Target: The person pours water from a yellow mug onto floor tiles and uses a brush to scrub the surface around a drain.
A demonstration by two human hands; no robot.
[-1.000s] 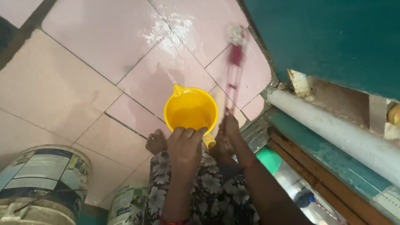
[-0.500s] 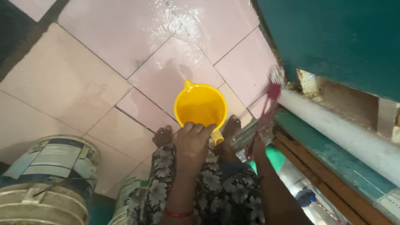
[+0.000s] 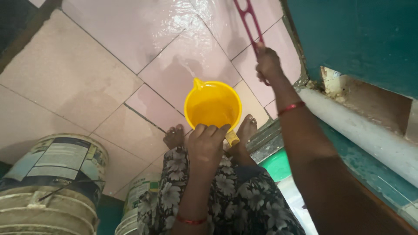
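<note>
My left hand (image 3: 207, 146) grips the handle side of a yellow plastic jug (image 3: 212, 105), held level over the wet pink floor tiles (image 3: 109, 69) just above my bare feet (image 3: 175, 135). The jug looks empty inside. My right hand (image 3: 267, 63) is stretched forward and closed around the red handle of a brush (image 3: 248, 19); the handle runs up out of the top edge, so the brush head is hidden. A red bangle sits on each wrist.
A teal wall (image 3: 357, 39) with a broken patch and a thick white pipe (image 3: 361, 135) run along the right. Paint buckets (image 3: 56, 174) stand at the lower left, another (image 3: 139, 196) beside my floral dress. A green lid (image 3: 276, 165) lies by the pipe.
My right hand swung the red brush from the pipe's end up and forward, so its head left the frame. The jug and left hand barely moved.
</note>
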